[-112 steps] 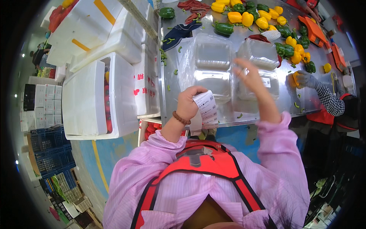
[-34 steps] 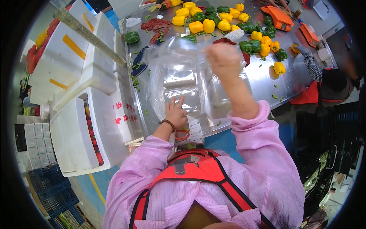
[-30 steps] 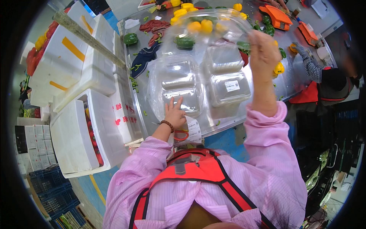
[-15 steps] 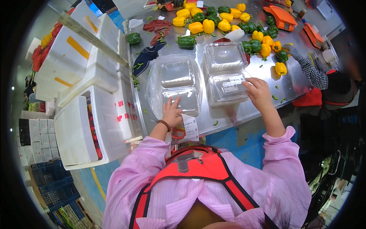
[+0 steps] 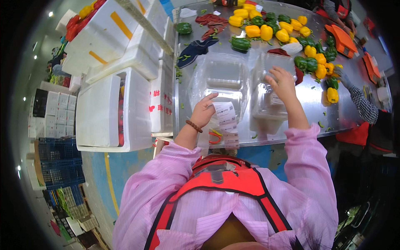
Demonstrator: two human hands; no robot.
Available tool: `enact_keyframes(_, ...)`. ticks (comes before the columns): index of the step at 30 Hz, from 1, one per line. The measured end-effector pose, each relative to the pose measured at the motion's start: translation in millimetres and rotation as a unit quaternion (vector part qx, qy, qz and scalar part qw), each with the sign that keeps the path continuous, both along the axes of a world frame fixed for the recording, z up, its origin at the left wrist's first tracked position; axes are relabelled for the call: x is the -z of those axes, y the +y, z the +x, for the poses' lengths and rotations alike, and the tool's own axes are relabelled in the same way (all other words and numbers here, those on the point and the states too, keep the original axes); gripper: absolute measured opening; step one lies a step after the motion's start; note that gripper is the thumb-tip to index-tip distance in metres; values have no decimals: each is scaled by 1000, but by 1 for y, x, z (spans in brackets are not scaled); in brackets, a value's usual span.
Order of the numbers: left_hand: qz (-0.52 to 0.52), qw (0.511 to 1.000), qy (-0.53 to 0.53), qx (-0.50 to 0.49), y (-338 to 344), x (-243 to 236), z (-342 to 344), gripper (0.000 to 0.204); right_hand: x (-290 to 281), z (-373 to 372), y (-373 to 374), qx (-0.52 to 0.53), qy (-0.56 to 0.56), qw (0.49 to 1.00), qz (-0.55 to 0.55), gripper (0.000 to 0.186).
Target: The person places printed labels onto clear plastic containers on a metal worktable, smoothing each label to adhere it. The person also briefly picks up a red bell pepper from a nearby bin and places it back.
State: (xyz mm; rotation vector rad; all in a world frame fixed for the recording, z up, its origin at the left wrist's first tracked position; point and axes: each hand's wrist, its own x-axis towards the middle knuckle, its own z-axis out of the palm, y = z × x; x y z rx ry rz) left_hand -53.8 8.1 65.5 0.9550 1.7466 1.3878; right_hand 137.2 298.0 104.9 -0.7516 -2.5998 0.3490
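My left hand [image 5: 203, 111], a beaded bracelet at its wrist, grips the upper end of a strip of white printed labels [image 5: 226, 114] that trails toward the table's near edge. Behind the strip, clear plastic boxes [image 5: 224, 75] stand side by side in a plastic bag. To their right are more lidded clear boxes [image 5: 266, 62]. My right hand [image 5: 283, 85] is over these, fingers apart and nothing in them; whether it touches a lid I cannot tell. A label [image 5: 275, 99] lies on the nearer box, partly covered by my wrist. Orange-handled scissors [image 5: 215, 136] lie beside the strip.
Yellow peppers [image 5: 266, 32] and green peppers [image 5: 240, 43] lie across the back of the metal table [image 5: 308, 112]. White foam boxes [image 5: 98, 110] stack at the left. Orange scales [image 5: 341, 40] sit at right, near a co-worker's gloved hand [image 5: 343, 77]. A dark cloth [image 5: 196, 51] lies at far left.
My left hand has lifted off the left boxes and raised the label strip. My right hand has left the label on the nearer right box and moved toward the farther one. The view has shifted.
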Motion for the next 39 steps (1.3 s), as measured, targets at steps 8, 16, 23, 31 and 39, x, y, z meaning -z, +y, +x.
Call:
enact_keyframes(8,73,966,245,-51,-20,-13,4,20,30,-42,-171,-129,157,756,-622,34)
enact_keyframes(16,-68,994,80,15,-40,6,1,16,43,-37,-209,-62,175,862,-472,15)
enact_keyframes(23,-157,925,310,154,-52,22,-26,14,74,-52,-161,66,145,893,-421,17)
enact_keyframes(31,10,889,405,215,-10,37,-30,15,108,-95,-143,82,22,926,-368,22)
enact_keyframes(39,-61,940,314,120,-26,76,-44,13,101,-47,-166,90,61,991,-80,47)
